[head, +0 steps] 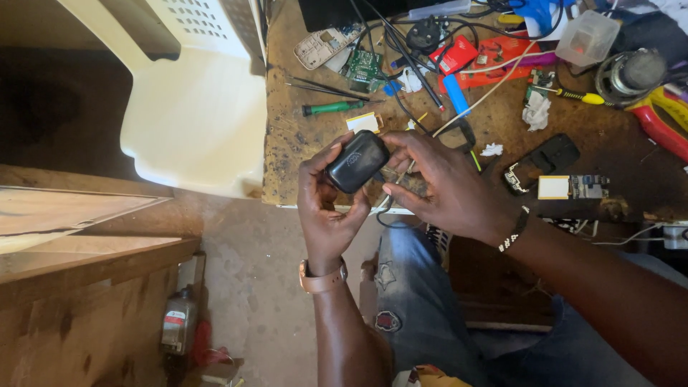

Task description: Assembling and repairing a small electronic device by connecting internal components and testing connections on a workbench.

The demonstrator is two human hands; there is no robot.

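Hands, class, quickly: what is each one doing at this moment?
Left hand: closed around the small black case, gripping it from below.
Right hand: fingers and thumb pinching the same case at its right end.

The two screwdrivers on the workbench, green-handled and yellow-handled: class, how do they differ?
The green-handled screwdriver lies on the bench's left part, near the plastic chair; the yellow-handled screwdriver lies far right, beside the speaker. The green handle looks longer, the yellow one stubbier. Both lie flat, untouched by either hand.
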